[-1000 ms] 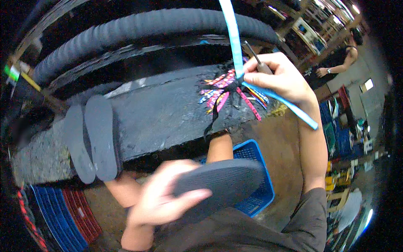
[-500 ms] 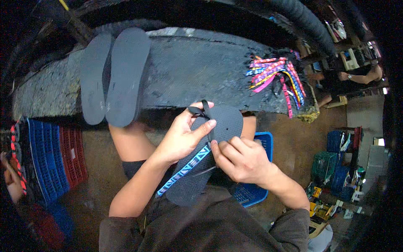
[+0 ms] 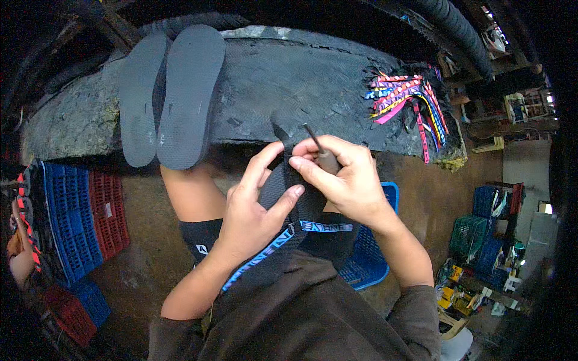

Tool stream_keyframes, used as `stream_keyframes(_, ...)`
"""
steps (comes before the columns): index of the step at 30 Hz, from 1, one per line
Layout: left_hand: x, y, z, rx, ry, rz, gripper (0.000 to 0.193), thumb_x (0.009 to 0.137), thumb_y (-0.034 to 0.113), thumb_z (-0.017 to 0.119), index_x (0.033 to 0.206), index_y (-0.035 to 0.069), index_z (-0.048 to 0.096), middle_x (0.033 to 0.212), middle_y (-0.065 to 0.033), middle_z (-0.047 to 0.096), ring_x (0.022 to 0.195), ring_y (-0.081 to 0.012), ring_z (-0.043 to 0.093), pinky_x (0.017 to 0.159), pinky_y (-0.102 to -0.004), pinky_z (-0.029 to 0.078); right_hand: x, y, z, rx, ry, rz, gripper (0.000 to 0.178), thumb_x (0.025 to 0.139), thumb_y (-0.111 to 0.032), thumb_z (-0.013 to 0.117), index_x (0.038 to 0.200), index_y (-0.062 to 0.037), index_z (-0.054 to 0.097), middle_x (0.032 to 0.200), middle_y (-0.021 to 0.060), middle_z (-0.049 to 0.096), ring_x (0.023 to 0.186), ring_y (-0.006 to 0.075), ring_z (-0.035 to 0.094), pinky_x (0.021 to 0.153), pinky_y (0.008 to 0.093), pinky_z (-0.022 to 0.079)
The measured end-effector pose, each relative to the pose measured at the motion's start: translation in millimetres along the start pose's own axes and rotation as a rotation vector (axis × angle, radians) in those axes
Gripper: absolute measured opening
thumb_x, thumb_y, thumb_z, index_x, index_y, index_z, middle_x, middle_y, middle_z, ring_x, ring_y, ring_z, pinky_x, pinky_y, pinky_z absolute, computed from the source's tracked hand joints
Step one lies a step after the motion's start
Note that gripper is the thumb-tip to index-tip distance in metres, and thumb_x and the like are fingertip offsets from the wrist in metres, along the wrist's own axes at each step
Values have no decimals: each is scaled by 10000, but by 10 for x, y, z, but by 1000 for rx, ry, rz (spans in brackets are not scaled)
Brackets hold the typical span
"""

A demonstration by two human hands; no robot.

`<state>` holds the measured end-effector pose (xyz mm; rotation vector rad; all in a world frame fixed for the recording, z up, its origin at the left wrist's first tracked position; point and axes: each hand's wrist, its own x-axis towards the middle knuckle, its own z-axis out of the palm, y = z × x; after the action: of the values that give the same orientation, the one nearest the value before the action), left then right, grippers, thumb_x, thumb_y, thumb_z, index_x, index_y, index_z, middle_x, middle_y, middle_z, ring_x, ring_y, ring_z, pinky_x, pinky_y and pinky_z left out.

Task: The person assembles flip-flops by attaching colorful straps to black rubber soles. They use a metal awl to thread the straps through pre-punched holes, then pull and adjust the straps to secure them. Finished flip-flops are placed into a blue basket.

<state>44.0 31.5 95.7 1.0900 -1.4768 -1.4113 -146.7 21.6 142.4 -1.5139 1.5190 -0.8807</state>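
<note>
A black flip-flop (image 3: 274,186) with a blue patterned strap (image 3: 262,257) is held over my lap, its sole now seen nearly edge-on. Wrapped around its left side is my left hand (image 3: 253,201), thumb pressing on the sole. My right hand (image 3: 355,183) grips a tool like an awl, with a rounded handle (image 3: 327,161) and thin dark shaft pointing up. Its thumb and forefinger pinch at the flip-flop's upper end, next to a loose black strap end (image 3: 279,128). What lies between those fingertips is hidden.
Two grey soles (image 3: 191,96) lie overhanging the left of the dark bench (image 3: 265,78). Colourful straps (image 3: 406,99) are heaped at its right end. A blue basket (image 3: 376,265) stands by my right leg; blue and red crates (image 3: 72,210) are at left. Another person's arm (image 3: 24,259) shows far left.
My right hand has moved up to the flip-flop's upper end, and the awl-like tool now shows in it. The flip-flop has tilted, and the strap's right branch has come into view.
</note>
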Motion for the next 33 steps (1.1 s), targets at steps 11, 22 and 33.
stream_keyframes(11, 22, -37, 40, 2, -64, 33, 672, 922, 64, 816, 1513, 22, 498, 1197, -158, 710, 1024, -156, 707, 874, -315, 564, 1, 35, -152, 56, -105, -2, 160, 960, -105, 775, 1051, 20, 737, 875, 17, 722, 803, 60, 620, 710, 261, 509)
stream_keyframes(22, 148, 54, -263, -1068, -395, -436, 599, 941, 224, 553, 1468, -55, 493, 1359, -164, 648, 1286, -241, 616, 1146, -400, 448, -674, -512, -174, -377, 9, -381, 292, 782, -33, 848, 1055, -16, 746, 899, 103, 639, 760, 256, 664, 663, 386, 555)
stream_keyframes(33, 257, 369, 6, -648, -364, -274, 577, 678, 20, 981, 1206, -25, 752, 1175, -70, 772, 1036, -133, 697, 963, -308, 553, -616, -197, -260, -170, 344, -271, 255, 762, -28, 904, 992, -44, 796, 824, 61, 653, 746, 172, 591, 637, 289, 448)
